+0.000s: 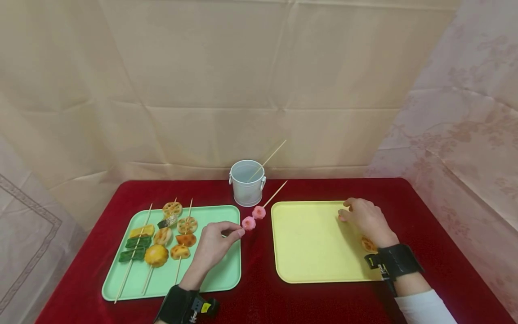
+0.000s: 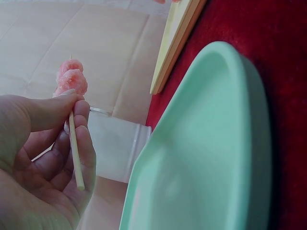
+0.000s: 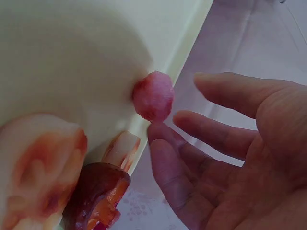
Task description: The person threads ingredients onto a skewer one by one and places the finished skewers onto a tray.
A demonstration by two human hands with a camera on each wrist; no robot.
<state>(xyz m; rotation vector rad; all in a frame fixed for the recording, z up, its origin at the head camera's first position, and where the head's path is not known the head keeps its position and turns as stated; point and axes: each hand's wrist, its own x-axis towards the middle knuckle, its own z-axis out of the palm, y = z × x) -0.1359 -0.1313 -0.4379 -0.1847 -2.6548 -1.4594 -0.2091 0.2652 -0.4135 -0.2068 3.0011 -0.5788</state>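
Note:
My left hand (image 1: 216, 243) pinches a bamboo skewer (image 2: 76, 158) between thumb and fingers, just below two pink balls (image 1: 253, 218) threaded on it. The skewer's bare end points up toward the back in the head view. Over the far right of the yellow tray (image 1: 307, 238), my right hand (image 1: 366, 220) reaches down with parted, slightly bent fingers. A loose pink ball (image 3: 153, 97) rests on that tray right at its fingertips, and the thumb stands apart from it. Beneath this hand lie a lotus root slice (image 1: 368, 244) and a dark reddish-brown piece (image 3: 98, 194).
On the left, a green tray (image 1: 224, 276) holds several loaded skewers, with lotus root slices (image 1: 187, 225) and green pieces (image 1: 135, 247) among the food. Behind, between the trays, stands a small white bucket (image 1: 247, 193) with one bare stick (image 1: 275, 152) leaning in it. Red cloth covers the table.

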